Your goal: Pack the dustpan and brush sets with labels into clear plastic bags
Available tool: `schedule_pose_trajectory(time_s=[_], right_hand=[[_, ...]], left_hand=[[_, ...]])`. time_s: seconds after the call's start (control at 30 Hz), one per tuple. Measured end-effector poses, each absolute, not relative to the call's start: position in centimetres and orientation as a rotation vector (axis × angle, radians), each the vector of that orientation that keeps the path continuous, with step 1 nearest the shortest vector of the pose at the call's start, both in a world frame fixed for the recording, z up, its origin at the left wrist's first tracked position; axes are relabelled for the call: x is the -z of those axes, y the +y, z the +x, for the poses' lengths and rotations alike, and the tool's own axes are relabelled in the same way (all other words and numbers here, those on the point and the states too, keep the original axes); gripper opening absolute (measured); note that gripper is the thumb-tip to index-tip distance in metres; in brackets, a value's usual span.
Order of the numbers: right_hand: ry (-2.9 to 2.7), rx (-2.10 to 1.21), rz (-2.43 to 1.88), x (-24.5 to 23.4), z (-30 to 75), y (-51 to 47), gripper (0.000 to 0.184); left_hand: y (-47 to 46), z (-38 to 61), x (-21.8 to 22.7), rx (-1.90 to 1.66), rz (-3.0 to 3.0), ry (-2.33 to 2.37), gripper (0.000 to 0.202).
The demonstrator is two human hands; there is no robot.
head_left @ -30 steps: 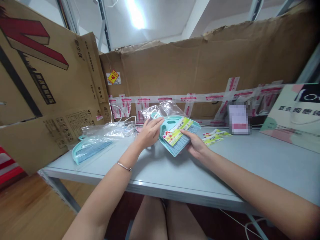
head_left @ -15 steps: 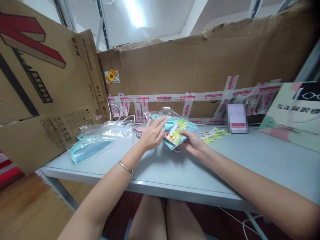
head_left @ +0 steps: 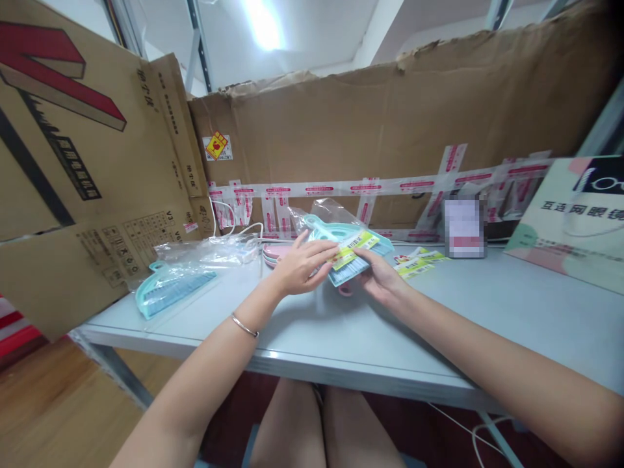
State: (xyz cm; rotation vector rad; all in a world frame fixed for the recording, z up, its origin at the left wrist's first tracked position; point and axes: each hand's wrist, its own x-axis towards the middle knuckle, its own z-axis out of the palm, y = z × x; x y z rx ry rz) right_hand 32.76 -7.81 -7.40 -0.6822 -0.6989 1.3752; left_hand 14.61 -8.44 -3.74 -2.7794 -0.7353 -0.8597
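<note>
Over the tabletop [head_left: 487, 312], the dustpan [head_left: 341, 233] is tilted up again, gripped by fingers of the right hand [head_left: 383, 281], its label [head_left: 351, 250] pressed under the flat left hand [head_left: 297, 266].

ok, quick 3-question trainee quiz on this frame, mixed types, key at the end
1. True or false: the left hand and the right hand both hold the teal brush set that carries a yellow label.
2. Multiple choice: where does the second teal set lie? A) on the table, at its left end, in clear plastic; B) on the floor; C) on the person's lap.
3. Fill in: the loose labels lie on the table to the ___ of the held set.
Key: 1 true; 2 A; 3 right.
</note>
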Motion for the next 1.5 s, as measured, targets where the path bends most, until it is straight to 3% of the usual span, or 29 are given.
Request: schedule_pose_trajectory(time_s=[0.1,0.23,0.4,0.47,0.53,0.7,0.87,0.97,1.13,1.37,1.5], right_hand=[[-0.642,-1.395,-0.696,6.8,32.8,-8.1,0.011],[-0.570,-1.358,-0.695,6.1,32.5,-8.7,0.017],[-0.561,-1.301,-0.670,6.1,32.4,-8.7,0.017],[-0.584,-1.304,-0.680,6.4,32.4,-8.6,0.013],[-0.600,-1.312,-0.694,6.7,32.4,-8.4,0.011],[-0.598,-1.266,-0.694,7.2,32.5,-8.1,0.017],[-0.568,-1.254,-0.742,7.1,32.6,-8.0,0.015],[-0.528,-1.219,-0.715,7.0,32.2,-8.2,0.015],[-0.522,-1.277,-0.687,7.2,31.5,-8.5,0.015],[-0.435,-1.287,-0.747,6.7,32.6,-7.9,0.006],[-0.415,-1.249,-0.835,6.7,32.9,-7.6,0.004]], left_hand=[[-8.7,14.6,3.6,0.907,-2.785,-0.698,0.036],[-8.4,14.3,3.4,1.485,-2.487,-0.867,0.040],[-6.6,14.6,3.3,2.363,-2.128,-1.838,0.049],[-6.0,15.0,3.5,2.579,-2.221,-2.243,0.048],[-5.7,15.4,3.9,2.715,-2.406,-2.333,0.043],[-6.3,15.5,4.5,2.603,-2.842,-2.097,0.014],[-7.1,15.2,4.2,2.315,-3.218,-2.162,0.020],[-7.7,15.8,4.6,2.224,-3.444,-1.972,0.032],[-8.1,16.9,5.7,2.373,-3.180,-1.875,0.048],[-7.5,16.3,5.3,2.383,-3.054,-2.077,0.050],[-7.2,16.5,5.5,2.454,-2.803,-2.189,0.039]])
